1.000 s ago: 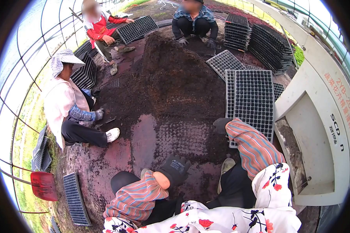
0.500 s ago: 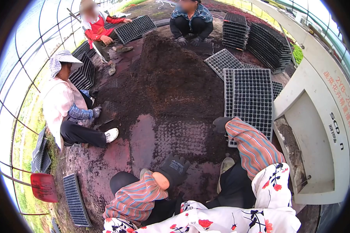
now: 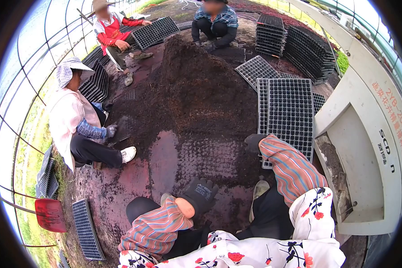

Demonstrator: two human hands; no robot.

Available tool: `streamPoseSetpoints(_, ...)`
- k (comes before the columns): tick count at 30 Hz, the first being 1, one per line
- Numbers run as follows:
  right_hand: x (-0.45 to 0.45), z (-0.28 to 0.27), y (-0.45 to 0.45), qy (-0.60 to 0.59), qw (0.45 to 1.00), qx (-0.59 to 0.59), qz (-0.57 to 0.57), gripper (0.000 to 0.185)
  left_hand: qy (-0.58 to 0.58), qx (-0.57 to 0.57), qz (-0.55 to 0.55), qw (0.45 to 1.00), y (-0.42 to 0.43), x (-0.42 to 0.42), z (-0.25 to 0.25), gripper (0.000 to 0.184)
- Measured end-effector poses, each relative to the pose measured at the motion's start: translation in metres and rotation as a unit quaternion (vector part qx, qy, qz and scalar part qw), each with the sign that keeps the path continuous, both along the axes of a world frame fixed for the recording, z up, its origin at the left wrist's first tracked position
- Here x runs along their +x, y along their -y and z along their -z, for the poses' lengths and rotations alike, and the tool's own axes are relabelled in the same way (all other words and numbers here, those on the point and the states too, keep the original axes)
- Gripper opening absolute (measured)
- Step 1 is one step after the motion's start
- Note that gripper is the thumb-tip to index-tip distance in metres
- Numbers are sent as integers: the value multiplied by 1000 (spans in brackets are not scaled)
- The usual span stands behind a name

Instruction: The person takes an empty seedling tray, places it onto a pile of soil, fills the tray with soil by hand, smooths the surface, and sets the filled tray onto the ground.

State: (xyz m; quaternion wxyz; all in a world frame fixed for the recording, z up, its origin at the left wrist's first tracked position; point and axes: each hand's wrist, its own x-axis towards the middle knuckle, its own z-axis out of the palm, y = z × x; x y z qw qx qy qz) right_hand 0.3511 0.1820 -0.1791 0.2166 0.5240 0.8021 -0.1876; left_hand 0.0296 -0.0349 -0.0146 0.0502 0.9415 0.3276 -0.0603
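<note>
My left hand (image 3: 202, 194), in a dark grey work glove with pale printing, hangs open over the soil-stained reddish ground by my knee, with nothing in it. My right hand (image 3: 254, 143), gloved in the same dark material, is beside the left edge of the upper black cell tray (image 3: 291, 117). Its fingers blend into the dark soil, so their grip is unclear. A second cell tray (image 3: 262, 102) lies partly beneath that one. Ahead of both hands rises a large heap of dark soil (image 3: 201, 85). A rectangular grid imprint (image 3: 207, 158) marks the ground before me.
Three co-workers crouch or sit round the heap: one at left (image 3: 69, 111), one at the back left holding a cell tray (image 3: 155, 33), one at the back (image 3: 219, 22). Tray stacks (image 3: 270, 38) stand back right. A white machine panel (image 3: 366, 156) borders my right; a red shovel (image 3: 51, 215) lies left.
My hands stay where they were. The co-worker at the back has shifted, with an arm now drawn across. The left co-worker's head and gloved hand have moved slightly.
</note>
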Motion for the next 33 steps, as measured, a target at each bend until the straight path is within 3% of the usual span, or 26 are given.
streamPoseSetpoints(5,15,26,-6,-52,997,51,-26,57,-13,-11,2,1000,0,1,-1,48)
streamPoseSetpoints(8,34,68,-23,-92,990,81,-71,55,-13,-19,0,1000,-1,2,-1,49)
streamPoseSetpoints(14,0,-2,5,-24,997,55,-45,52,-24,-27,-4,999,-1,3,-4,50)
streamPoseSetpoints(17,9,16,-2,-34,995,72,-62,53,-23,-32,-5,999,-1,4,-5,51)
streamPoseSetpoints(20,-4,-12,7,-4,999,35,-40,53,-27,-29,-2,999,-1,4,-4,51)
streamPoseSetpoints(23,12,21,-2,-48,996,69,-43,54,-30,-28,-1,999,-1,5,-3,51)
streamPoseSetpoints(29,-8,-22,10,3,999,13,-32,54,-26,-28,2,999,-1,4,-2,51)
streamPoseSetpoints(33,6,8,-1,-20,998,28,-42,53,-17,-29,-4,999,1,4,1,50)
